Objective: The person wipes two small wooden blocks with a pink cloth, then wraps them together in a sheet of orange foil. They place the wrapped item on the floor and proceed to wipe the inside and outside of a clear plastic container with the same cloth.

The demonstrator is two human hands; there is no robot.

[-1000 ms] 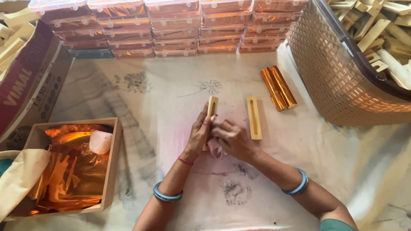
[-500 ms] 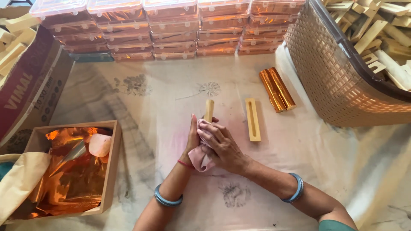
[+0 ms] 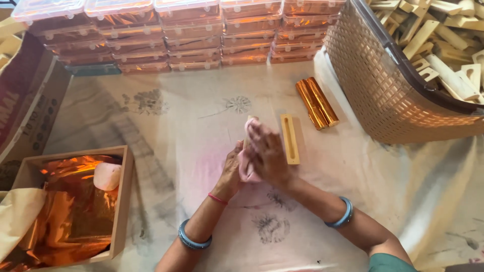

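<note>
Both hands closed around pink cloth, seemingly rubbing wooden stick.

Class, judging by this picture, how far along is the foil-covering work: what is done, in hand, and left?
Done: two foiled sticks lie by the basket. In hand: both hands rub a pink cloth over one stick. Left: a bare stick beside them, and many more in the basket.

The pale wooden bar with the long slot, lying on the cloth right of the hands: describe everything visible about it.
The pale wooden bar is a narrow, light yellowish rectangular block with a long groove down its top face. It lies flat on the printed white cloth, pointing away from the person, just beside the right hand; whether they touch is unclear.
</note>
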